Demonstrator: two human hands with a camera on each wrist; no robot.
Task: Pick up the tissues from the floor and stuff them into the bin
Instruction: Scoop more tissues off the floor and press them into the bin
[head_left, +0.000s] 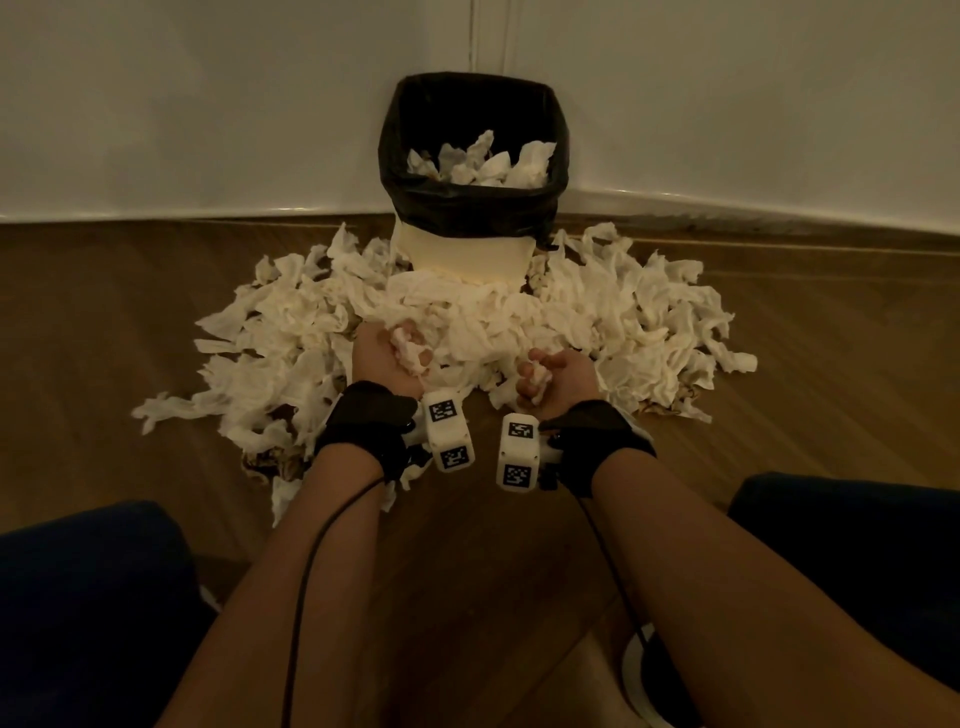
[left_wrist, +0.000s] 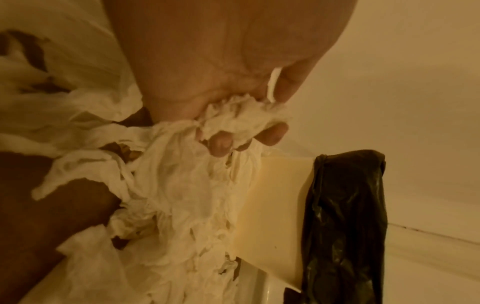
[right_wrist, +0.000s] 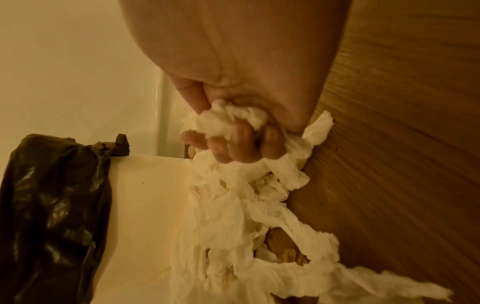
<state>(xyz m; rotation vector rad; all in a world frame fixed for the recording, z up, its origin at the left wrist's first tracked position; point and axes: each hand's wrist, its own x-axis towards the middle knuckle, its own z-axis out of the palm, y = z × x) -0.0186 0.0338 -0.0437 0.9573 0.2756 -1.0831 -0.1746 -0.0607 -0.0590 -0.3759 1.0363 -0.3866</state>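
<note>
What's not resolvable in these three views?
- Floor under the tissue pile: head view, covered by the tissues.
- How full the bin is: head view, top layer only; liner hides the walls.
- Left hand wad size: left wrist view, curled fingers cover it.
- Right hand wad: same, right wrist view.
- Bin base: buried in tissues.

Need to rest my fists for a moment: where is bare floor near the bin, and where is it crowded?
Bare wood floor lies between your forearms, just behind the left hand and right hand, and out beyond the heap's left and right edges. Crowded: the tissue heap wraps the bin in front and on both sides.
</note>
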